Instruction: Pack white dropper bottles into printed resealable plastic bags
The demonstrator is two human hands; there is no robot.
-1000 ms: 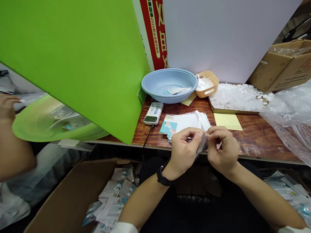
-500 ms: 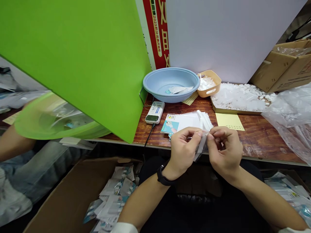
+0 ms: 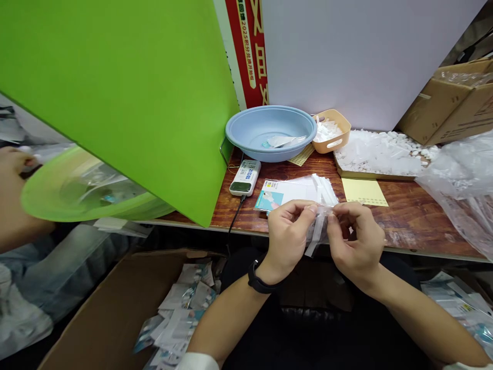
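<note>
Between my hands, just over the table's front edge, is a small clear plastic bag with a whitish strip running down it. My left hand pinches one side of the bag between thumb and forefinger. On the other side, the thumb and fingers of my right hand are closed on the bag; its contents, if any, are hidden. Just beyond my fingers lies a stack of flat clear packets with white and teal printed cards.
Behind stand a blue basin with a packet inside, an orange basket and a tray of white pieces. A white device has a cable. A green panel borders the left; beyond it is another person's arm. A carton of packets sits below.
My hands have drawn slightly apart, and more of the bag shows between them. The other person's arm at the left has risen, bringing that hand into view.
</note>
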